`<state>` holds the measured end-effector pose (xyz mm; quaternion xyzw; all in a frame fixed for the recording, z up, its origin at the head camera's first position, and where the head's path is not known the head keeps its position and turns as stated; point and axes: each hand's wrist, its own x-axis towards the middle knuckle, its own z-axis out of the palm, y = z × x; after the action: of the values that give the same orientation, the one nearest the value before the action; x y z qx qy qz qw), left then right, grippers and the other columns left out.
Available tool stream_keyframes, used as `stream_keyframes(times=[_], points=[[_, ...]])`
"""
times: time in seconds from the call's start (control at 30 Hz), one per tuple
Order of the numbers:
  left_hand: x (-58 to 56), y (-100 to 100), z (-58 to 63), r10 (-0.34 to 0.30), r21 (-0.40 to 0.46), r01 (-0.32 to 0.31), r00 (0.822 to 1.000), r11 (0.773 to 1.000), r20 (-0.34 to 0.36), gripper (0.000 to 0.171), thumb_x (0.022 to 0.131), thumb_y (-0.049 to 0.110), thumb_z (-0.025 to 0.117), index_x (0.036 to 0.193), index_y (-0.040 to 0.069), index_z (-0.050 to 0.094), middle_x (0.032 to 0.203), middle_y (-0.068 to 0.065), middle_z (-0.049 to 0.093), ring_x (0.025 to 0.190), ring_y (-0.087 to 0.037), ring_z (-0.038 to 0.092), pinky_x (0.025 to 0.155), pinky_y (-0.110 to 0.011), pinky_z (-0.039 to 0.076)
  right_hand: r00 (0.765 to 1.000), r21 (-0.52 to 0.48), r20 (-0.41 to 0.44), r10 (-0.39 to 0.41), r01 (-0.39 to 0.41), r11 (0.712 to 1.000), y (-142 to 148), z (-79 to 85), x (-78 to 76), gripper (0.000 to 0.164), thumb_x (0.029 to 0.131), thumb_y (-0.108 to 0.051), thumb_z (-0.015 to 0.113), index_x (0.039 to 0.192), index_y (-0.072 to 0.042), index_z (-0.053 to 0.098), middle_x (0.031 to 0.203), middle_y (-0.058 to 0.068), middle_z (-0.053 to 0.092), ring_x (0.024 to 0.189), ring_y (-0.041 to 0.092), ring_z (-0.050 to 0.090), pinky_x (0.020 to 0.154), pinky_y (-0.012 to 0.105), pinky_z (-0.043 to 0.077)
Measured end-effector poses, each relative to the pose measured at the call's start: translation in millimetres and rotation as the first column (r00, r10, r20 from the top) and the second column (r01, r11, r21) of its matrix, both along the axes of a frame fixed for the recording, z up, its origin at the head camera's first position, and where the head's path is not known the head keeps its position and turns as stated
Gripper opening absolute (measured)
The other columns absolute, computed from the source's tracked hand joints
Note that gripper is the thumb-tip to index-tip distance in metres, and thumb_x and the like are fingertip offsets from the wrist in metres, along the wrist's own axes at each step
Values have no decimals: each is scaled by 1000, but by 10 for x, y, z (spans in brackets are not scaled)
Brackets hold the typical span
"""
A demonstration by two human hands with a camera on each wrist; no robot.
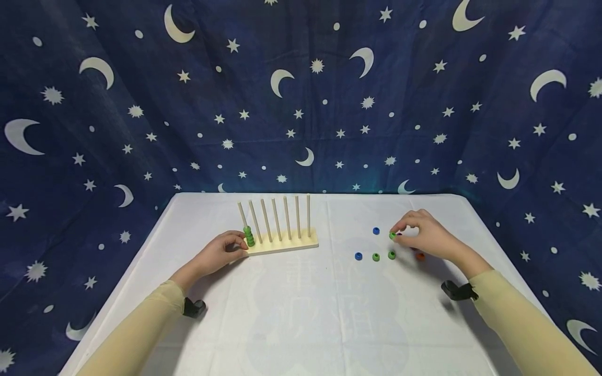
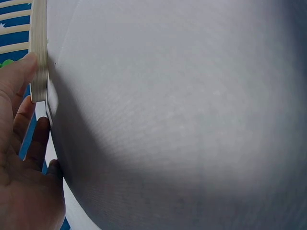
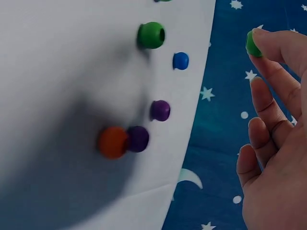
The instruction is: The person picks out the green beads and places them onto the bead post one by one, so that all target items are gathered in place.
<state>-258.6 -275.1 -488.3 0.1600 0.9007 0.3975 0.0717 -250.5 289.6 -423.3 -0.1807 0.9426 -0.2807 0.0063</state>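
At the left of the table, a wooden peg stand (image 1: 287, 243) carries a row of several upright pegs. Several green beads (image 1: 249, 237) are stacked on its leftmost peg. My left hand (image 1: 218, 254) grips the stand's left end, thumb (image 2: 21, 72) on the front face and fingers around the end. On the right side, my right hand (image 1: 428, 236) pinches a green bead (image 3: 251, 44) between thumb and index finger, above the table. Its other fingers are loosely bent. Beneath and around it lie loose beads, including a purple bead (image 3: 161, 110) and an orange bead (image 1: 420, 256).
Two blue beads (image 1: 359, 256) and two green beads (image 1: 392, 255) lie on the white tablecloth (image 1: 301, 313) left of the right hand. Another purple bead (image 3: 139, 139) touches the orange one. A dark blue star-and-moon curtain (image 1: 301, 104) stands behind the table.
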Motion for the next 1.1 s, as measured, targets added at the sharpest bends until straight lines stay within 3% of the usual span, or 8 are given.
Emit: stream_keyframes(times=[0.6,0.7,0.77,0.87,0.93,1.1], points=[[-7,-1,-3,3,-1,-3,1000,1000,1,7,93,17,77,97,17,72,144,-16,54,140,-39,43,119,-57,26,999,-17,-7,40,-40,999,-293,409,-149,14,91,-29,80,104,-25,76,106,1,63,112,25,47,89,51,44],[-6,-8,3,3,-2,-3,1000,1000,1,7,93,17,77,97,17,72,144,-16,54,140,-39,42,119,-57,25,999,-5,-4,50,-50,999,-370,449,-187,14,91,-29,79,104,-25,76,107,1,63,112,27,49,101,58,40],[-8,-12,6,3,-2,-3,1000,1000,3,7,93,17,77,98,17,72,144,-16,54,141,-39,42,119,-57,25,998,-6,3,61,-61,998,-418,474,-212,15,91,-29,79,104,-24,76,108,1,64,112,27,49,102,60,39],[-11,-14,9,4,-8,-3,1000,1000,5,7,93,18,77,98,18,72,145,-15,54,141,-39,42,119,-57,25,997,-12,14,78,-77,997,-488,512,-244,15,91,-29,79,105,-25,76,108,1,63,112,26,48,100,58,40],[-15,-12,9,3,-10,-2,1000,1000,5,7,93,19,77,98,18,72,145,-15,54,141,-39,42,119,-57,25,996,-13,17,89,-88,996,-539,541,-258,16,92,-31,79,106,-26,76,109,-1,63,111,26,46,89,52,43],[-18,-8,3,1,-9,-1,1000,1000,-2,7,93,18,77,98,17,72,144,-15,54,140,-38,43,119,-56,26,992,-15,12,126,-126,992,-674,602,-302,15,94,-33,76,107,-28,76,111,-1,64,113,24,46,90,51,44]])
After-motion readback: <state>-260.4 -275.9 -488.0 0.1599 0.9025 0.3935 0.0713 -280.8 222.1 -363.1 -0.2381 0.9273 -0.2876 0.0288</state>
